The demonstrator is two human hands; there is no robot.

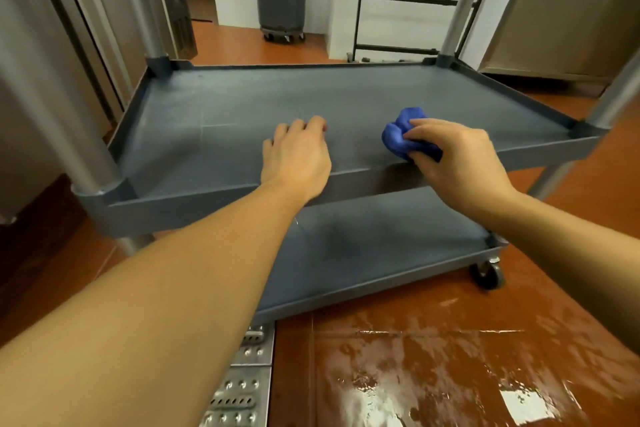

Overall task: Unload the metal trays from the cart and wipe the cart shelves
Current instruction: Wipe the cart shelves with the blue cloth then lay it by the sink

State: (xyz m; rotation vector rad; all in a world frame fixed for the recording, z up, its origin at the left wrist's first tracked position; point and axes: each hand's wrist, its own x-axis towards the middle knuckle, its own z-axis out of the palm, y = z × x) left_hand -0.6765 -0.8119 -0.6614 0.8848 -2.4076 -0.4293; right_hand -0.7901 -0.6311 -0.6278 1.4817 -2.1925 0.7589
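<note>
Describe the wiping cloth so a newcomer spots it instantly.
Find the grey cart at centre frame. On its higher visible shelf, near the front rim, the right hand grips a bunched cloth. It is the only bright blue thing in view.

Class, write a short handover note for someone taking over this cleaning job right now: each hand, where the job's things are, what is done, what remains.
Left hand: holds nothing, fingers resting on the higher shelf.
Right hand: grips a bunched blue cloth, pressed to that shelf near its front rim.
Trays: none in view. Neither that shelf nor the lower shelf carries any.
Done: unloading, as far as can be seen.
Left: finish wiping. Which areas are already wiped cannot be told. The floor by the cart looks wet.
</note>
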